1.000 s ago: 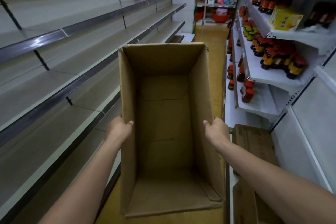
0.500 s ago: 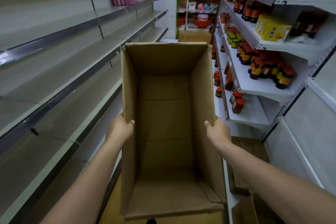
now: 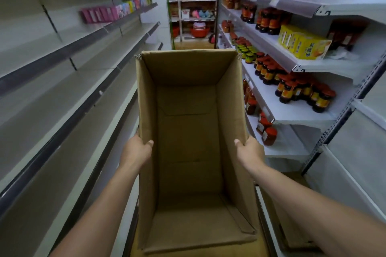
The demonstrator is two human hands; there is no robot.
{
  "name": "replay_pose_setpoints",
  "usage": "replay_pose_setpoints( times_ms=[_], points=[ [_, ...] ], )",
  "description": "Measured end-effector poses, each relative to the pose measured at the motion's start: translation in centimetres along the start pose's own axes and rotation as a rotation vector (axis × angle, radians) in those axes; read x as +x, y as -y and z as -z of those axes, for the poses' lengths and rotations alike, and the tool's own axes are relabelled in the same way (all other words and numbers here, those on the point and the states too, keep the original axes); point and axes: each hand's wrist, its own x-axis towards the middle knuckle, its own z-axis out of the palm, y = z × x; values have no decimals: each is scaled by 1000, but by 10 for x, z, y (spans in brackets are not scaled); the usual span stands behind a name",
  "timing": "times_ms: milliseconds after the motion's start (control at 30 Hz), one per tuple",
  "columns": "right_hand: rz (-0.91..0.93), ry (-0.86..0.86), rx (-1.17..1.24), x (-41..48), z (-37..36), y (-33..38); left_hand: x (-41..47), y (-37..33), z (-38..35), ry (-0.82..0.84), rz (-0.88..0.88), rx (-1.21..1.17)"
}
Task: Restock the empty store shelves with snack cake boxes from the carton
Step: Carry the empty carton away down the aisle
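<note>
Nearest: your two forearms reach forward on either side of the carton (image 3: 188,135).

Left hand (image 3: 135,150): grips the carton's left wall, thumb hooked over the edge to the inside, fingers hidden on the outside. Right hand (image 3: 249,151): same hold on the right wall, thumb inside.

The carton is held in the air in the middle of the aisle, tipped so that its open mouth faces you. The inside is bare down to the bottom flaps, with no snack cake boxes in it.

Handling, as a judgement: empty like this it should be light, so weight is not the worry. Open cardboard walls are thin and will likely bow inward if you squeeze. Take hold as you have it, midway along the two long walls, or lower at the corners where the board is stiffest. The surface is dry and rough, so a slip is unlikely.

Left side: shelves (image 3: 62,81) run bare for most of their length.

Right side: shelves (image 3: 292,115) hold red-lidded jars (image 3: 302,92), with a stack of yellow boxes (image 3: 305,41) one tier above.

Further down on the left: a row of pink boxes (image 3: 100,13) on an upper tier.

Far end: a rack of mixed goods, too blurred to name.
</note>
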Motion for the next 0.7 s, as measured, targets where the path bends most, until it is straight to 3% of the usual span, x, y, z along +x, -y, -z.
replay_pose_setpoints(
  times_ms=[333, 700],
  points=[
    [3, -64, -14, 125, -32, 51, 129, -60, -27, 30, -84, -44],
    [-15, -33, 33, 339, -63, 115, 315, -177, -89, -11, -75, -28]
  ],
)
